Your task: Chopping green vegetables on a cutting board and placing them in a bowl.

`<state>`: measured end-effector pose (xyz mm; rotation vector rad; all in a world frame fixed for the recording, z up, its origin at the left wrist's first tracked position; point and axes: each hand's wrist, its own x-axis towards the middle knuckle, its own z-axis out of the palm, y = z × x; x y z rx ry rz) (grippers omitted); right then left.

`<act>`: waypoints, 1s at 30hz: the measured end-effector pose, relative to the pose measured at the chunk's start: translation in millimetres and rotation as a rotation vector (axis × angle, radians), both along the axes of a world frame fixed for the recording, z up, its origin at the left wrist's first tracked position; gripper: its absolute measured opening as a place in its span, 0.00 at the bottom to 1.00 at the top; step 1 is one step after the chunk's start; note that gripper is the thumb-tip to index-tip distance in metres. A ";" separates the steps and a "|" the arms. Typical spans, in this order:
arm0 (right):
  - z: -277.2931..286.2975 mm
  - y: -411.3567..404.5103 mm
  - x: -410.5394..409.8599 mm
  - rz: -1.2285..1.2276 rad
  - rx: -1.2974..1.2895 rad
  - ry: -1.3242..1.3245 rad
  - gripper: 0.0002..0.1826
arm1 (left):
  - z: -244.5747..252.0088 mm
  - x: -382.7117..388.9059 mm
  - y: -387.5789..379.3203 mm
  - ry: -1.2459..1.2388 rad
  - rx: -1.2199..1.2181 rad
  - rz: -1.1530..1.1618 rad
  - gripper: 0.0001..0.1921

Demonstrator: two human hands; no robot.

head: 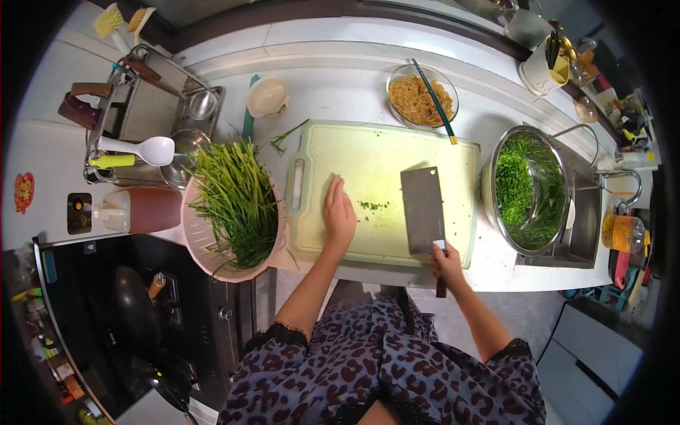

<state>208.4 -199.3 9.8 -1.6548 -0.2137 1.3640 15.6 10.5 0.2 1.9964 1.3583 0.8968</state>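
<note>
My right hand [449,265] grips the handle of a Chinese cleaver [423,210], whose broad blade lies flat over the right part of a pale green cutting board [334,143]. My left hand [340,212] rests edge-down on the board's left part, holding nothing, its fingers together. Between them are small chopped green bits [373,205]. Left of the board, a pink plastic colander [196,234] holds a heap of long garlic chives [239,202]. A stainless steel bowl [494,207] with finely chopped greens [514,180] stands at the right, by the sink.
Behind the board, a glass bowl [393,109] of brown shredded food carries chopsticks [433,98]. A cream bowl [267,96] stands back left. Liquid-filled jug [154,210] and metal rack [133,106] are farther left, a stove with a wok [135,303] below. The sink [584,228] is right.
</note>
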 end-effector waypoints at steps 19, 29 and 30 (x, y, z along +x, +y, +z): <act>54.7 68.7 -72.2 -0.044 0.166 0.322 0.07 | 53.6 56.5 -17.7 -0.139 -0.021 -0.192 0.19; 163.6 -26.7 75.2 -0.430 0.276 0.024 0.09 | 151.1 243.2 -86.6 -0.353 0.122 -0.761 0.23; 164.9 -35.1 90.0 -0.445 0.255 -0.049 0.08 | 148.3 259.5 -97.5 -0.320 0.105 -0.829 0.23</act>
